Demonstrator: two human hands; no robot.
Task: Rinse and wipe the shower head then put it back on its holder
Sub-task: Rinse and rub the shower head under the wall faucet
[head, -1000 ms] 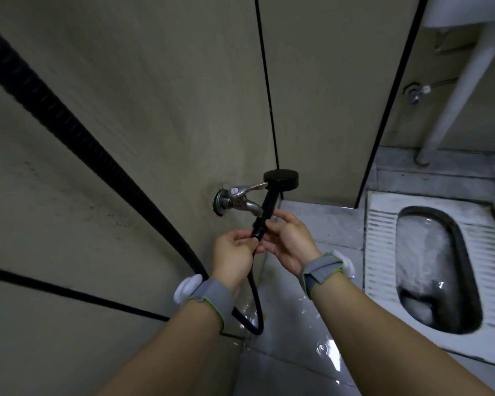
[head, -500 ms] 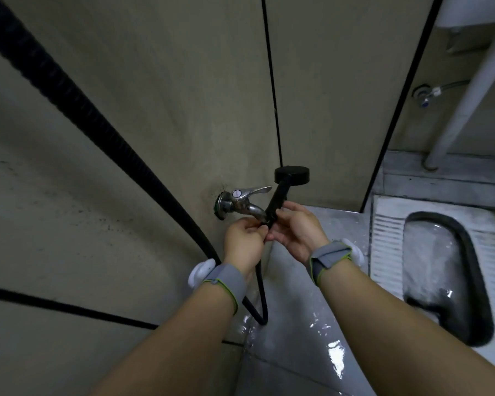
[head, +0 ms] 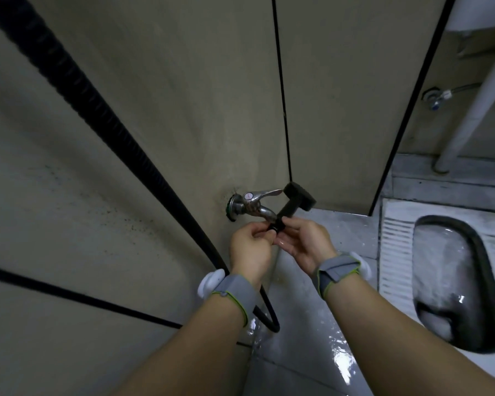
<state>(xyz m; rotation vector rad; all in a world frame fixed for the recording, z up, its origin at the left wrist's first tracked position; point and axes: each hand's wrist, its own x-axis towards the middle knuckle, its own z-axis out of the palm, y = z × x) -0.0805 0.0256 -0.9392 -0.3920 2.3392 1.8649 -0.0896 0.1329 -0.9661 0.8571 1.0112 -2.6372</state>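
i see the small black plastic shower head (head: 296,200) with its flat round face sticking up and to the right from between my fingers, its short handle slanting down into them. my left hand (head: 250,248) is curled, thumb and fingertips pinching the black collar at the bottom of the handle. my right hand (head: 305,243) meets it from the other side, fingers bent around the same lower end of the handle, palm turned up and wet. the two sets of fingertips nearly touch at the collar.

just above my left fingers, touching or almost touching the handle, is the chrome wall tap (head: 250,205) with a lever on top; its spout points down toward the collar. i cannot tell whether water is running from it. the black ribbed hose (head: 97,104) drops below my left wrist, loops near the floor and climbs away to the upper left across the wall.

beyond my fingers is a dull beige tiled wall (head: 183,95) with dark joints. under my right hand lies a wet grey tiled floor (head: 312,352) with shiny puddles. well to the right of my fingers sits a white squat toilet pan (head: 397,252), with a white pipe (head: 469,104) rising above it. both wrists wear grey straps with green edging (head: 232,292).
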